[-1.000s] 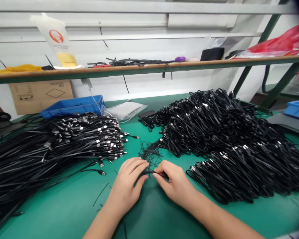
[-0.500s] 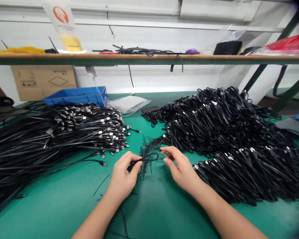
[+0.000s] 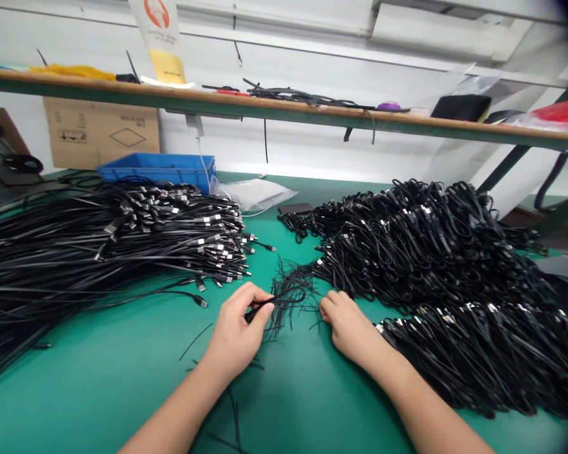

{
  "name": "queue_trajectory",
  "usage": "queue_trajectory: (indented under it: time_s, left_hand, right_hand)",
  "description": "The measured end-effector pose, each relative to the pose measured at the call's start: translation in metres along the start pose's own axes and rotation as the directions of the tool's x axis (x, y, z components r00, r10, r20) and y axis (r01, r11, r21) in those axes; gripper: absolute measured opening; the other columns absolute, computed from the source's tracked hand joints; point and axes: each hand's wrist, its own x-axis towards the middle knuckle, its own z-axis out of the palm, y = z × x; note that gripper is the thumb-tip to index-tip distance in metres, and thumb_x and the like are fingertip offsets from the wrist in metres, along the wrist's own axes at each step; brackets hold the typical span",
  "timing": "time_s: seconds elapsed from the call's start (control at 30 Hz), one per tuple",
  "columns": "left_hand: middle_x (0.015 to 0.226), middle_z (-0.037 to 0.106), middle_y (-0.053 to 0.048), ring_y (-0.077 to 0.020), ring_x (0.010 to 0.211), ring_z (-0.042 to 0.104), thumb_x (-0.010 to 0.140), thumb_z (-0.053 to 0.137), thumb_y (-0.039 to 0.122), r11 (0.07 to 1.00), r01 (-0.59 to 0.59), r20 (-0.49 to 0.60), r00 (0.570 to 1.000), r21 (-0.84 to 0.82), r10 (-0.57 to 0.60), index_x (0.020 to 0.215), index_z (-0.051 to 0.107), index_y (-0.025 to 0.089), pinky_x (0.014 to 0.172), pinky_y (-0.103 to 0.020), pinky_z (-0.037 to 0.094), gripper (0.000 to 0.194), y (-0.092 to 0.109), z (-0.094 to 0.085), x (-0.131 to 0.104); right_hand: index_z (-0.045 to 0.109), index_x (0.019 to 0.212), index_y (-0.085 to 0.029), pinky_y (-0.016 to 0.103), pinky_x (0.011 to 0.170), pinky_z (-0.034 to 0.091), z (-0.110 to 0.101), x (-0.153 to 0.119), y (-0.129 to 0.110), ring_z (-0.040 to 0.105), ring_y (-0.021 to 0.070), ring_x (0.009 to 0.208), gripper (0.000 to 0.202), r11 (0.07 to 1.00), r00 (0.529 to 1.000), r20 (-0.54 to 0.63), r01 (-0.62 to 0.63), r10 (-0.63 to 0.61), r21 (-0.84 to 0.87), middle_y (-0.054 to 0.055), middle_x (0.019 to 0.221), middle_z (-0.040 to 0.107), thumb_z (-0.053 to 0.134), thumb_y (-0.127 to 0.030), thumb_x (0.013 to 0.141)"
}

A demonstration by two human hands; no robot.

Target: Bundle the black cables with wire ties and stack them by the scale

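Head view: black strands (image 3: 293, 275) lie between left hand (image 3: 239, 331) and bundled cables (image 3: 402, 243).

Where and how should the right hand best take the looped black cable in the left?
Probably pinch the looped cable at its rounded end, coming from the right: that bend juts free of the left hand, toward the right hand.

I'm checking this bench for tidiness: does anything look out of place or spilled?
Yes: loose black strips lie scattered on the green tabletop, straying from the tangled heap. One cable end also juts past the others in the left pile.
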Motion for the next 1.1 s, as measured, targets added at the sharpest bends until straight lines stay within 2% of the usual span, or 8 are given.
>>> queue_trajectory:
  time_s: [0.23, 0.37, 0.47, 0.57, 0.7, 0.77, 0.9, 1.1]
  left_hand:
    - [0.085, 0.059, -0.003, -0.0191, 0.08, 0.055, 0.089, 0.056, 0.026, 0.995, 0.035, 0.059, 0.998, -0.098, -0.03, 0.083, 0.063, 0.02, 0.074, -0.029, 0.042, 0.01, 0.002, 0.005, -0.001]
    - [0.084, 0.057, -0.003, -0.0188, 0.081, 0.054, 0.084, 0.059, 0.028, 0.939, 0.215, 0.123, 0.974, -0.268, -0.188, 0.085, 0.061, 0.02, 0.075, -0.029, 0.043, 0.009, 0.002, 0.01, -0.002]
    - [0.083, 0.054, -0.002, -0.0179, 0.081, 0.052, 0.081, 0.063, 0.031, 0.86, 0.335, 0.189, 0.941, -0.385, -0.283, 0.089, 0.059, 0.019, 0.074, -0.028, 0.042, 0.015, 0.004, 0.015, -0.004]
    - [0.084, 0.052, -0.001, -0.017, 0.081, 0.051, 0.078, 0.066, 0.029, 0.82, 0.358, 0.221, 0.932, -0.446, -0.287, 0.091, 0.057, 0.019, 0.073, -0.027, 0.041, 0.019, 0.008, 0.021, -0.006]
    - [0.085, 0.053, 0.0, -0.0161, 0.081, 0.051, 0.077, 0.067, 0.026, 0.785, 0.375, 0.267, 0.924, -0.492, -0.274, 0.091, 0.055, 0.019, 0.074, -0.027, 0.041, 0.02, 0.011, 0.029, -0.01]
    - [0.083, 0.054, 0.0, -0.0159, 0.08, 0.051, 0.077, 0.067, 0.026, 0.775, 0.385, 0.286, 0.919, -0.501, -0.272, 0.089, 0.056, 0.018, 0.074, -0.027, 0.04, 0.018, 0.011, 0.032, -0.011]
    - [0.083, 0.057, -0.001, -0.0165, 0.081, 0.053, 0.078, 0.069, 0.026, 0.752, 0.398, 0.305, 0.913, -0.526, -0.269, 0.084, 0.058, 0.018, 0.075, -0.028, 0.041, 0.015, 0.009, 0.034, -0.012]
    - [0.083, 0.057, 0.0, -0.0152, 0.08, 0.052, 0.077, 0.074, 0.031, 0.685, 0.44, 0.334, 0.896, -0.581, -0.292, 0.085, 0.06, 0.017, 0.074, -0.026, 0.04, 0.021, 0.011, 0.032, -0.012]
  right_hand:
    - [0.059, 0.093, -0.018, 0.036, 0.075, 0.039, -0.016, -0.001, 0.0, 0.051, 0.0254, 0.084, 0.031, 0.996, 0.996, -0.085, 0.015, -0.022, -0.083, 0.009, 0.089, 0.059, 0.043, 0.007, 0.081]
    - [0.058, 0.096, -0.018, 0.037, 0.076, 0.044, -0.018, -0.001, 0.001, 0.055, 0.0252, 0.085, 0.023, 0.982, 0.965, -0.258, -0.004, 0.053, 0.189, 0.01, 0.091, 0.059, 0.038, -0.006, 0.094]
    - [0.057, 0.092, -0.02, 0.035, 0.076, 0.046, -0.013, -0.001, -0.012, 0.058, 0.0238, 0.085, 0.018, 0.861, 0.938, -0.283, -0.03, 0.2, 0.508, 0.008, 0.09, 0.06, 0.04, -0.019, 0.099]
    - [0.06, 0.097, -0.021, 0.034, 0.074, 0.047, -0.008, -0.003, -0.036, 0.059, 0.0229, 0.083, 0.016, 0.69, 0.947, -0.151, -0.092, 0.284, 0.718, 0.007, 0.091, 0.063, 0.045, -0.025, 0.097]
    - [0.059, 0.1, -0.021, 0.032, 0.076, 0.048, -0.007, -0.007, -0.066, 0.06, 0.0212, 0.085, 0.012, 0.422, 0.959, 0.006, -0.131, 0.284, 0.897, 0.004, 0.091, 0.063, 0.052, -0.028, 0.093]
    - [0.056, 0.095, -0.022, 0.03, 0.075, 0.048, -0.006, -0.009, -0.073, 0.059, 0.0193, 0.082, 0.008, 0.354, 0.954, 0.025, -0.136, 0.299, 0.925, 0.002, 0.086, 0.061, 0.054, -0.028, 0.092]
    - [0.049, 0.083, -0.022, 0.026, 0.065, 0.044, -0.003, -0.01, -0.073, 0.051, 0.0159, 0.07, 0.012, 0.384, 0.944, 0.0, -0.134, 0.33, 0.913, -0.002, 0.076, 0.053, 0.055, -0.028, 0.091]
    - [0.046, 0.08, -0.022, 0.025, 0.064, 0.042, -0.002, -0.012, -0.074, 0.051, 0.0151, 0.07, 0.014, 0.471, 0.95, -0.078, -0.076, 0.301, 0.879, -0.001, 0.077, 0.052, 0.053, -0.023, 0.092]
